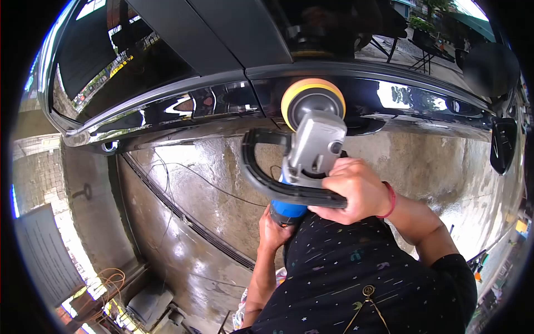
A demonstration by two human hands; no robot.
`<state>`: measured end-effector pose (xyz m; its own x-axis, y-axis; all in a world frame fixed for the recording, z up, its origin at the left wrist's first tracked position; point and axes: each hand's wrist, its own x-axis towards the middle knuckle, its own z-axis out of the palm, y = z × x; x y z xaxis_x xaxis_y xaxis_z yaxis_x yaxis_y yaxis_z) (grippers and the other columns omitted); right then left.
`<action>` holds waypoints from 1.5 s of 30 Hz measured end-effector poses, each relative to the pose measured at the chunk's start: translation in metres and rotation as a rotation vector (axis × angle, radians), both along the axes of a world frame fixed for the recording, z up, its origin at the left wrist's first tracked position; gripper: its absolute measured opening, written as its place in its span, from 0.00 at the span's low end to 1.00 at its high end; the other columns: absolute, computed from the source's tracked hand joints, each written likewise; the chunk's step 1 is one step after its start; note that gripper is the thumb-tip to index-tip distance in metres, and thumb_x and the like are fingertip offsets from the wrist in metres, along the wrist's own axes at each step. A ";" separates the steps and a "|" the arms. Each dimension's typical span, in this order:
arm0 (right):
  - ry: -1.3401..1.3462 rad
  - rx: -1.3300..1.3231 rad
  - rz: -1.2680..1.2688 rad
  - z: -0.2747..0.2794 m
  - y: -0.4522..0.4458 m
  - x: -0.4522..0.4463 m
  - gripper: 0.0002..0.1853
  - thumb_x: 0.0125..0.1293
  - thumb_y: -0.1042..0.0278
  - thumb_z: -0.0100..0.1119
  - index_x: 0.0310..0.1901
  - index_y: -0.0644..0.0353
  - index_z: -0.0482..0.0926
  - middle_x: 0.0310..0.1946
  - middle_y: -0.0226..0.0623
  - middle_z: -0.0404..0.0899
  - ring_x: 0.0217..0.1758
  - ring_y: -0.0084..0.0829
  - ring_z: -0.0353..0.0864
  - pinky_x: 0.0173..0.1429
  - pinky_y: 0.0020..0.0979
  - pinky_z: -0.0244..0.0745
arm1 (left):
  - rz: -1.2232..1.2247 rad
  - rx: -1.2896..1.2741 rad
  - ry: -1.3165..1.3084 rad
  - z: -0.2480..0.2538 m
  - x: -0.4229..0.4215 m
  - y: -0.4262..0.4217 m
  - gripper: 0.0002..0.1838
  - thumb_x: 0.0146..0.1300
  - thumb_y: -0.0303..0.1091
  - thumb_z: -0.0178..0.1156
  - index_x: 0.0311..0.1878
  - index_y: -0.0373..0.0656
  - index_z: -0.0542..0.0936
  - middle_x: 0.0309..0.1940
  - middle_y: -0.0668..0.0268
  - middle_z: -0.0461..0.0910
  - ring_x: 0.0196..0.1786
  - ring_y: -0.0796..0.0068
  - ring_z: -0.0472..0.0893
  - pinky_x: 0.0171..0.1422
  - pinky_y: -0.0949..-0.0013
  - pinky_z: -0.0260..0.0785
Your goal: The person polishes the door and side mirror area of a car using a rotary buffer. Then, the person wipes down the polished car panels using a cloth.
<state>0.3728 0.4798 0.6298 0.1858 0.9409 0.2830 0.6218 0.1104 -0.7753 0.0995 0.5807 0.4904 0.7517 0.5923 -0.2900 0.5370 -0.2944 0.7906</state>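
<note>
A car polisher with a silver head and a blue body is held up against the side of a glossy black car. Its round foam pad, yellow and orange at the rim, appears to touch the door panel just below the window line. My right hand is closed around one end of the black loop handle. Lower down, my left hand wraps around the rear of the blue body, its fingers partly hidden behind the tool.
Dark cables run across the wet-looking concrete floor. The car's side mirror juts out at the right. At lower left stand a grey machine and coiled orange cord. A printed board is at far left.
</note>
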 end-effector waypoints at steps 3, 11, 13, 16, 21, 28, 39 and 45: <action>-0.060 -0.089 0.050 0.006 0.025 -0.010 0.22 0.60 0.48 0.70 0.20 0.57 0.79 0.16 0.41 0.78 0.22 0.48 0.80 0.35 0.43 0.75 | 0.089 -0.060 -0.022 -0.006 -0.014 -0.003 0.21 0.46 0.31 0.74 0.46 0.38 0.84 0.42 0.51 0.88 0.48 0.53 0.88 0.56 0.58 0.79; 0.018 -0.081 0.099 0.017 0.038 -0.002 0.21 0.58 0.51 0.70 0.20 0.61 0.81 0.18 0.48 0.80 0.25 0.52 0.83 0.33 0.46 0.78 | 0.168 -0.043 0.065 0.009 -0.010 -0.016 0.19 0.45 0.32 0.75 0.42 0.39 0.84 0.37 0.51 0.87 0.41 0.50 0.89 0.48 0.55 0.80; 0.028 -0.100 0.079 0.022 0.026 0.007 0.21 0.58 0.52 0.71 0.20 0.61 0.81 0.18 0.48 0.80 0.25 0.52 0.83 0.32 0.45 0.77 | 0.145 -0.108 0.059 0.012 -0.003 -0.026 0.19 0.46 0.33 0.75 0.43 0.41 0.84 0.38 0.52 0.88 0.42 0.50 0.88 0.50 0.55 0.80; 0.041 -0.121 0.075 0.023 0.000 0.022 0.21 0.58 0.51 0.71 0.21 0.61 0.81 0.18 0.47 0.80 0.24 0.52 0.83 0.33 0.45 0.77 | 0.116 -0.105 0.071 0.007 0.010 -0.048 0.20 0.46 0.34 0.75 0.45 0.42 0.84 0.39 0.52 0.88 0.44 0.49 0.88 0.52 0.55 0.80; 0.050 -0.108 0.005 0.015 -0.053 0.043 0.20 0.59 0.51 0.71 0.21 0.59 0.81 0.18 0.43 0.79 0.23 0.52 0.80 0.35 0.46 0.76 | 0.035 -0.088 0.042 0.018 0.037 -0.077 0.23 0.47 0.32 0.72 0.50 0.42 0.84 0.45 0.51 0.87 0.48 0.47 0.87 0.56 0.55 0.79; 0.071 -0.098 -0.024 0.013 -0.088 0.060 0.20 0.58 0.53 0.73 0.20 0.59 0.79 0.17 0.44 0.79 0.23 0.51 0.80 0.34 0.43 0.76 | -0.052 0.000 0.029 0.018 0.051 -0.099 0.25 0.48 0.31 0.71 0.54 0.42 0.84 0.49 0.49 0.85 0.51 0.45 0.86 0.58 0.54 0.78; -0.005 -0.088 0.112 0.017 -0.007 0.031 0.20 0.59 0.51 0.70 0.21 0.60 0.82 0.19 0.47 0.81 0.25 0.52 0.84 0.33 0.45 0.79 | 0.131 -0.041 0.116 0.016 0.021 -0.065 0.19 0.44 0.31 0.72 0.43 0.39 0.84 0.36 0.54 0.87 0.40 0.53 0.88 0.48 0.57 0.79; -0.011 -0.106 0.166 0.018 0.043 0.010 0.19 0.57 0.50 0.70 0.25 0.61 0.86 0.21 0.49 0.83 0.28 0.51 0.86 0.36 0.45 0.82 | 0.302 -0.121 0.080 -0.010 0.001 -0.046 0.14 0.45 0.29 0.72 0.37 0.37 0.83 0.29 0.57 0.86 0.33 0.61 0.87 0.42 0.60 0.78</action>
<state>0.3827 0.5226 0.6477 0.0230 0.9830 0.1822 0.6105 0.1305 -0.7812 0.1006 0.5351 0.4808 0.5194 0.7425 -0.4230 0.6478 -0.0192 0.7616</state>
